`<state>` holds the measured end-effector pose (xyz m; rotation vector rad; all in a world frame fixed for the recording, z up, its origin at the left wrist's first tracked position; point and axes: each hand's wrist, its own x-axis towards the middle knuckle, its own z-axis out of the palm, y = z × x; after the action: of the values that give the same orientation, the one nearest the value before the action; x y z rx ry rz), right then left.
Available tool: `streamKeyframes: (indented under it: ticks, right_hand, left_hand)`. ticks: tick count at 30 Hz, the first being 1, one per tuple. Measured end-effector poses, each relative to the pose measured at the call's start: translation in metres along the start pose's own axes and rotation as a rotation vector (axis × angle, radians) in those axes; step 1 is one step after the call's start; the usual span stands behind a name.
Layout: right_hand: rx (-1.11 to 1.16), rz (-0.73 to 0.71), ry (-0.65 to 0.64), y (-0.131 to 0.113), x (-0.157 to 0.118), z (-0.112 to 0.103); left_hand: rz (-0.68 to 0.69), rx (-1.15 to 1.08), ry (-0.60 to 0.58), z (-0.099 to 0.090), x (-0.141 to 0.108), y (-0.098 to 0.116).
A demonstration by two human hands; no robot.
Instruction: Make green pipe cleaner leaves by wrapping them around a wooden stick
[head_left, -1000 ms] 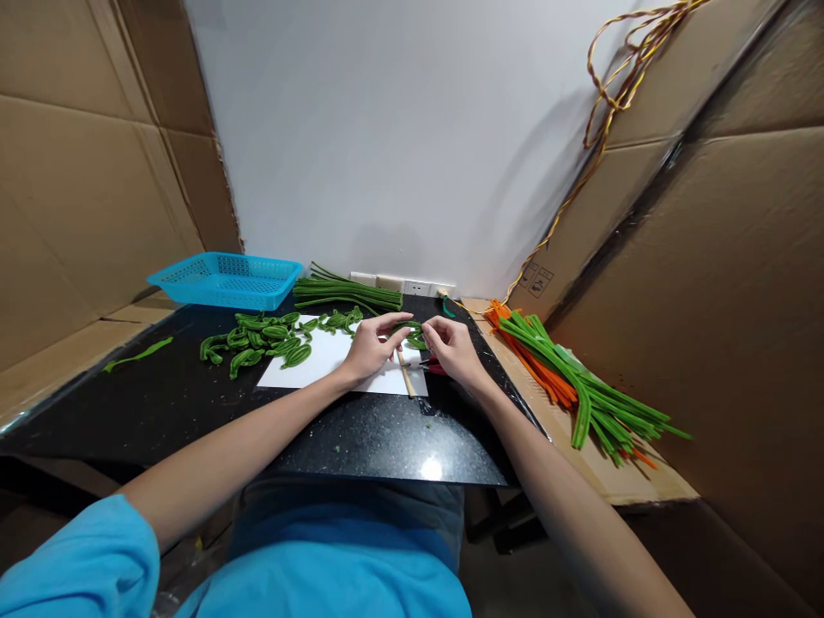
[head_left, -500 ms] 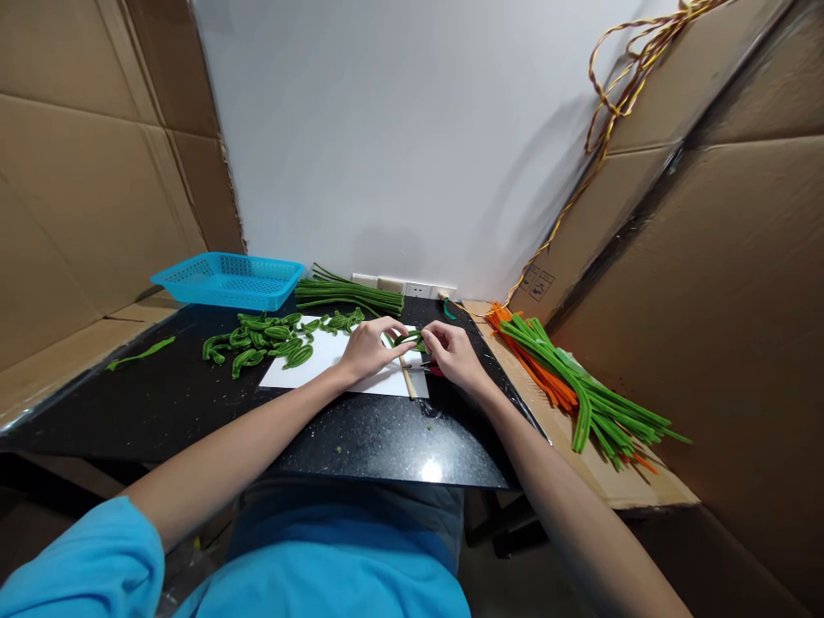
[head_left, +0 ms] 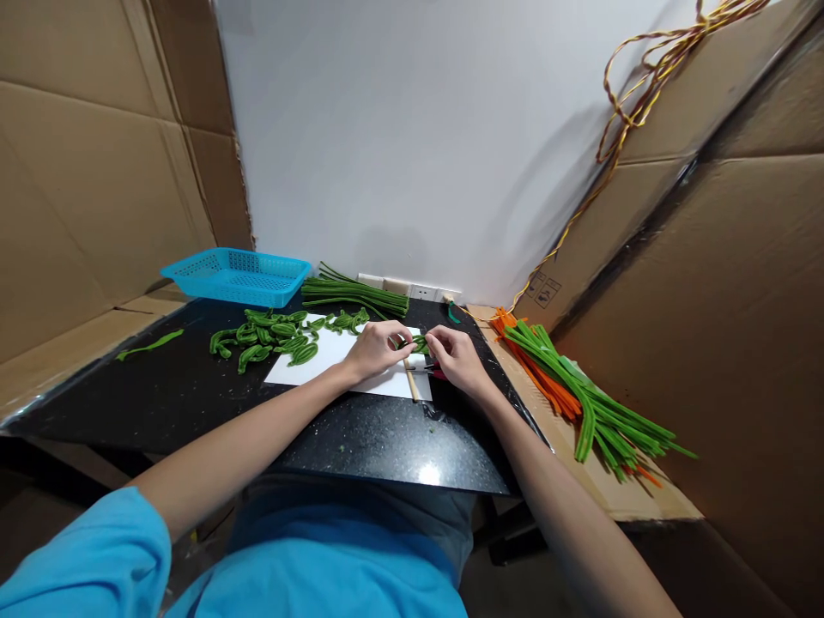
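Note:
Between both hands is a green fuzzy loop [head_left: 420,344], held over the right end of a white sheet [head_left: 328,351]. My left hand [head_left: 379,350] pinches its left end; my right hand [head_left: 456,355] pinches its right end. Beneath them lie a thin wooden stick [head_left: 411,383] and a tool with a red handle [head_left: 438,373], partly hidden by my right hand. Several bent green leaf-like pieces [head_left: 257,333] are piled to the left, partly on the sheet.
Behind the pile stands a blue basket [head_left: 239,279], with long dark green stems [head_left: 354,296] beside it. Bright green [head_left: 589,390] and orange stems [head_left: 544,386] lie on cardboard at right. A green strip [head_left: 151,345] is at left on the black table [head_left: 193,403].
The view has shifted slightly, so the scene sits a little further right. The green loop between my fingers looks flatter, and both hands still hold it.

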<state>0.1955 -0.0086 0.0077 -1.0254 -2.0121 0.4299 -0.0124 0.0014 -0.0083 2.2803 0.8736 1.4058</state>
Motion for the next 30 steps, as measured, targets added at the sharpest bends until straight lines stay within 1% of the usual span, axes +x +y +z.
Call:
streamKeyframes:
  ticks: [5,10,14,20,26,30]
  right_hand:
    - [0.006,0.008,0.005,0.0040,0.0005,-0.0007]
    - [0.023,0.014,-0.002,0.0064,0.0005,0.0000]
    - [0.059,0.012,-0.008,0.0030,0.0002,0.0012]
    - [0.181,0.048,-0.006,0.0046,-0.0002,0.0025]
    - [0.318,0.099,-0.005,0.0061,0.0003,0.0028]
    - [0.357,0.128,-0.033,0.0011,0.0009,0.0032]
  left_hand:
    - [-0.002,0.017,-0.011,0.0008,-0.0018,-0.0051]
    - [0.002,0.009,-0.019,0.0027,-0.0028,-0.0027]
    - [-0.001,0.001,0.011,0.0048,-0.0037,-0.0027]
    - [0.079,0.013,0.050,0.0061,-0.0048,-0.0063]
    - [0.132,0.001,0.088,0.0085,-0.0043,-0.0025]
    - [0.145,-0.015,0.067,0.0079,-0.0049,-0.0005]
